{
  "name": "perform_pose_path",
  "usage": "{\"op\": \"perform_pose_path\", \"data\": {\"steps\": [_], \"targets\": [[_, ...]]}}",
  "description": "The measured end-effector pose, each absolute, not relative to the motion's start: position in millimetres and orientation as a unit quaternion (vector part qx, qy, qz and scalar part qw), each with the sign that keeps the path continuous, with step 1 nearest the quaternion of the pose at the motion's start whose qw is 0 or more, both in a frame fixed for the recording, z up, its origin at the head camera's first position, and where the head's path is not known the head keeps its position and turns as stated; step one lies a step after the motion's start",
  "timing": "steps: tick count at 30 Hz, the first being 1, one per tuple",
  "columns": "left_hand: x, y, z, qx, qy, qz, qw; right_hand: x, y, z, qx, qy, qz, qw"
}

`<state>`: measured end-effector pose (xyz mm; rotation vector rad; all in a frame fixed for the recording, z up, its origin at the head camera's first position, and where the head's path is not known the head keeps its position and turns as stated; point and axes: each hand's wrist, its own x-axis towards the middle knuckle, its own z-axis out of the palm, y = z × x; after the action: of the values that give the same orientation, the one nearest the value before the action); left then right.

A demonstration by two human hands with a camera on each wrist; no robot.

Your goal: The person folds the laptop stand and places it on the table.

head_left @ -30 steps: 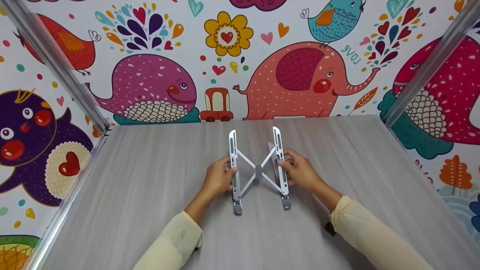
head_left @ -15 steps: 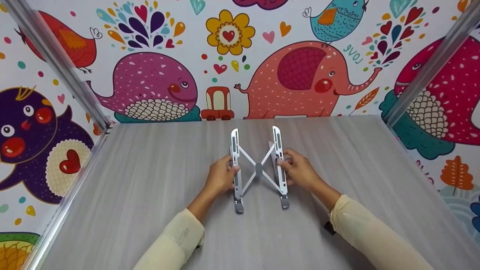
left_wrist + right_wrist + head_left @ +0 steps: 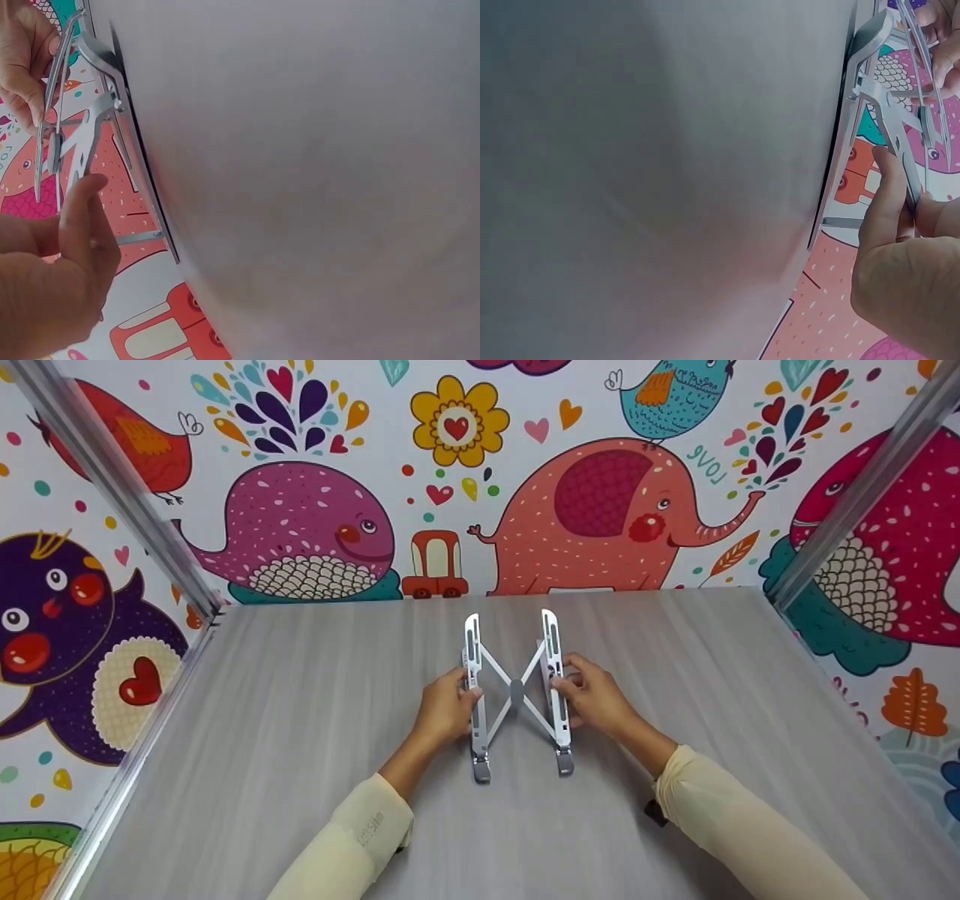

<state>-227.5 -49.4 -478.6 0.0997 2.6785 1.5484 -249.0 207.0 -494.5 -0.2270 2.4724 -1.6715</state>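
A silver folding laptop stand (image 3: 516,694) stands on the table, its two slotted rails joined by an X of thin bars with a grey oval hub. My left hand (image 3: 448,706) pinches the left rail about midway, thumb on the inner side. On the other side my right hand (image 3: 598,697) pinches the right rail the same way. Grey hooked feet sit at the near ends of both rails. In the left wrist view the left hand (image 3: 60,277) grips a raised rail above its base bar; the right wrist view shows the right hand (image 3: 904,262) on the opposite rail.
The wood-grain table (image 3: 300,697) spreads around the stand on all sides. Cartoon-printed panels (image 3: 307,532) rise behind and beside it, with metal frame posts (image 3: 135,502) at the left and right corners.
Both hands have drawn the two rails closer together, so the X of bars has narrowed slightly. Each hand keeps its grip. The head view has tilted a little.
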Motion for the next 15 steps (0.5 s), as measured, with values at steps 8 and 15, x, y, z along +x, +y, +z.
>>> {"op": "perform_pose_path", "data": {"steps": [8,15], "targets": [[-229,-43,-478,0.032,0.866,0.5,0.017,-251,204,-493,-0.067,0.822,-0.559,0.082],[-230,-38,-479,0.034,0.867,0.498,0.012,-252,200,-493,-0.055,0.814,-0.571,0.09]]}}
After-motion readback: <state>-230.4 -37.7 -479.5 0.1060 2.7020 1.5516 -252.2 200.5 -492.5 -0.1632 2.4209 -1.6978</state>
